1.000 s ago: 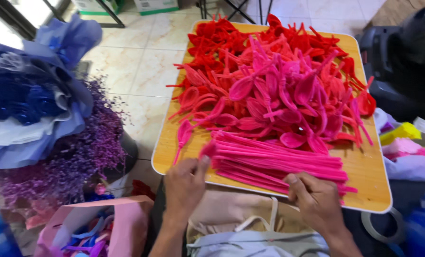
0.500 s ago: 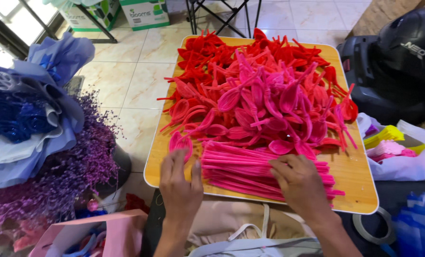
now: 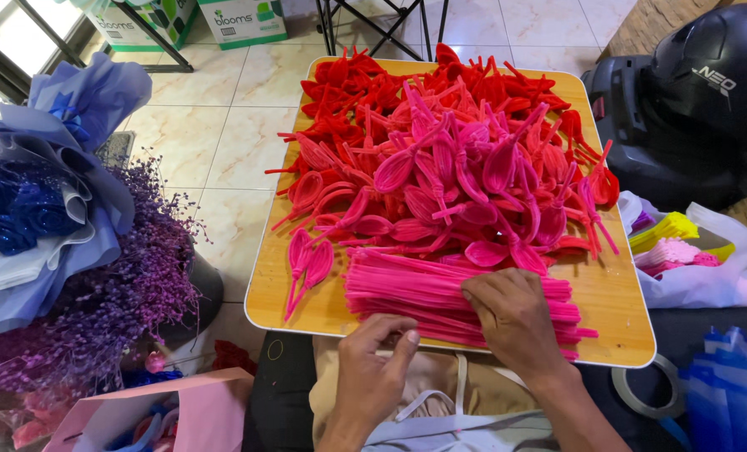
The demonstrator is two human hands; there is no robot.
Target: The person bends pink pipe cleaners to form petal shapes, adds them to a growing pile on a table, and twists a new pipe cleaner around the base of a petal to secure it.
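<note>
- I see fuzzy, matt pink chenille stems (image 3: 466,297) in the straight bundle under my right hand (image 3: 514,314)
- The bent petal loops (image 3: 440,159) look the same fuzzy pile, red and pink
- The bench (image 3: 616,301) looks like smooth pale wood
- The helmet (image 3: 700,92) is glossy black plastic
- The floor (image 3: 223,134) is shiny tile
- The bouquet wrap (image 3: 80,100) looks like soft matt paper

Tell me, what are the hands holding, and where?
The left hand pinches the near edge of the pink pipe cleaner pile; the right hand presses on top.
</note>
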